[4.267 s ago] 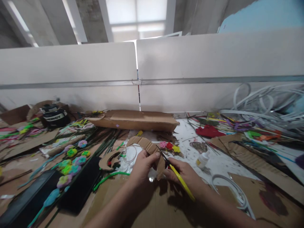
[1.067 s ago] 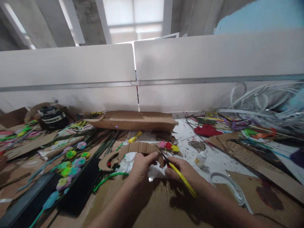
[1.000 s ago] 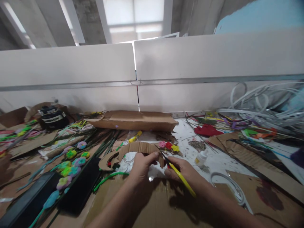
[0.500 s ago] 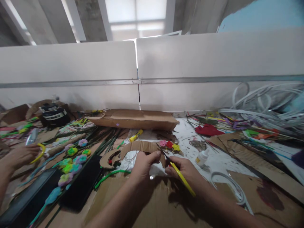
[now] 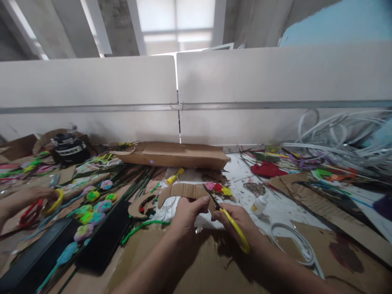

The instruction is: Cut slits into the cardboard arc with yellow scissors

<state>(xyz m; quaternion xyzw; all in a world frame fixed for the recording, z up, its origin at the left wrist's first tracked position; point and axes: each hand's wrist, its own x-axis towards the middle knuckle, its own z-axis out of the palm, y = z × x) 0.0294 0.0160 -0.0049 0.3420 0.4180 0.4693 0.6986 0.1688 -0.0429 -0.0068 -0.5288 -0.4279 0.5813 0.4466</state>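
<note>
My left hand (image 5: 187, 211) pinches a curved strip of brown corrugated cardboard (image 5: 180, 191) just above the table. My right hand (image 5: 237, 219) grips yellow-handled scissors (image 5: 229, 218), whose dark blades meet the right end of the strip. Another curved cardboard offcut (image 5: 139, 205) lies just left of the strip. Small pink, red and yellow flowers (image 5: 218, 188) sit right behind the scissor tips.
Another person's hand (image 5: 29, 199) at the far left holds red and yellow scissors. A long cardboard box (image 5: 173, 154) lies at the back. A white glue bottle (image 5: 259, 204), several pipe-cleaner flowers (image 5: 92, 210), black trays (image 5: 101, 241) and a white cable tangle (image 5: 339, 136) surround me.
The cardboard strip has been turned from standing arched to lying flatter in my left hand. The scissors stay at its right end. Another person's hand with scissors has come in at the left.
</note>
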